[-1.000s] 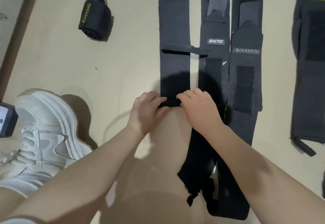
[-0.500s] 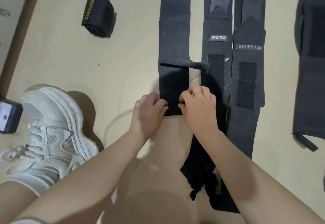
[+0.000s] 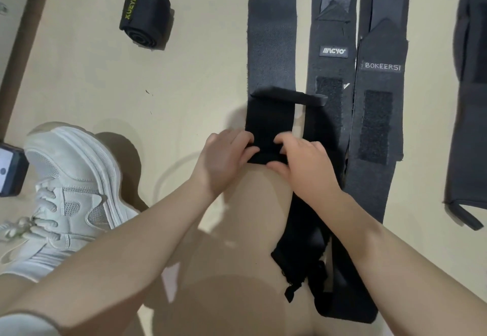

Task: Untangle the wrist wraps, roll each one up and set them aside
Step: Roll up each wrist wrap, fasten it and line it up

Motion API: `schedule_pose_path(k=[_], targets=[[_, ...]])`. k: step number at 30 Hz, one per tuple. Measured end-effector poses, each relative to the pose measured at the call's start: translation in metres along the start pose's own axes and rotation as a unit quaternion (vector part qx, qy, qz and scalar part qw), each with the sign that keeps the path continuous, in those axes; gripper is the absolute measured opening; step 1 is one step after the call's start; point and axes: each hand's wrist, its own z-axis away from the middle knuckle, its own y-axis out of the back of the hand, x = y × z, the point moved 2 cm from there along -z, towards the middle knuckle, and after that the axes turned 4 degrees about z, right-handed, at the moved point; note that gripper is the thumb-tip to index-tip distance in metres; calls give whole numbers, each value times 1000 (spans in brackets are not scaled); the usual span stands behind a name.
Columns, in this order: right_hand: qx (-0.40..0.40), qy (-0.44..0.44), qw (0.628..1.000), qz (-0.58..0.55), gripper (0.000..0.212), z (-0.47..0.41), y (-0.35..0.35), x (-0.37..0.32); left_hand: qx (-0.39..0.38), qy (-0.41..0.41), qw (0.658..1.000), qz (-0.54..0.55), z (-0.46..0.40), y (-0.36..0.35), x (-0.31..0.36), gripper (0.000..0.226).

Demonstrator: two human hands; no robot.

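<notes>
Left hand [image 3: 224, 159]: fingers curled round the near end of the plain wrap, pinching the small roll there.
Right hand [image 3: 303, 167]: just beside the left hand, fingers and thumb pinching the same roll.
Plain wrap [image 3: 272, 32]: flat on the floor [image 3: 197, 72], running away from both hands; a loop [image 3: 290, 97] crosses it just beyond the fingers.
Other wraps: two labelled ones [image 3: 333, 53] [image 3: 379, 85] beside the right hand, another [image 3: 469, 98] farther right.
Rolled wrap [image 3: 143, 16]: well beyond the left hand.
Shoe [image 3: 68, 190]: left of the left hand.

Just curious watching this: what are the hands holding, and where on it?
Both the left hand and right hand pinch the plain dark wrist wrap at its near, rolled end.
</notes>
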Motion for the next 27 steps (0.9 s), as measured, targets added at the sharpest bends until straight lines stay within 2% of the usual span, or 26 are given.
schedule_pose_path(k=[3, 5, 8, 10, 13, 16, 18, 20, 22, 24, 26, 27], targets=[[-45, -41, 994, -91, 28, -10, 6, 5, 7, -39, 999, -15, 9, -1, -3, 27], [-30, -60, 994, -91, 26, -15, 7, 4, 9, -30, 999, -19, 8, 1, -5, 27], [102, -5, 994, -22, 16, -17, 2, -5, -18, 35, 999, -21, -7, 3, -5, 29], [168, 49, 984, 37, 20, -14, -2, -6, -44, 85, 995, -13, -17, 3, -7, 27], [165, 108, 969, 147, 22, -12, -10, 2, -58, 133, 989, 27, -24, 8, -8, 25], [162, 107, 963, 185, 32, -11, -10, 5, -62, 144, 987, 35, -25, 13, -3, 27], [144, 105, 971, 159, 36, -16, -5, 3, -76, 148, 986, 24, -25, 13, -1, 41], [121, 125, 974, 147, 30, -18, -3, 2, -96, 143, 985, -22, -25, 17, 2, 64], [106, 141, 975, 138, 39, -11, -3, 2, -89, 97, 988, -78, -27, 24, 5, 88], [100, 137, 978, 123, 44, -2, -6, 0, -51, 21, 994, -97, -33, 33, 6, 108], [84, 114, 983, 117, 43, 5, -11, -4, -68, -70, 988, -123, -42, 34, 3, 107], [81, 101, 984, 119, 40, 7, -14, -6, -102, -110, 980, -130, -46, 31, 2, 97]])
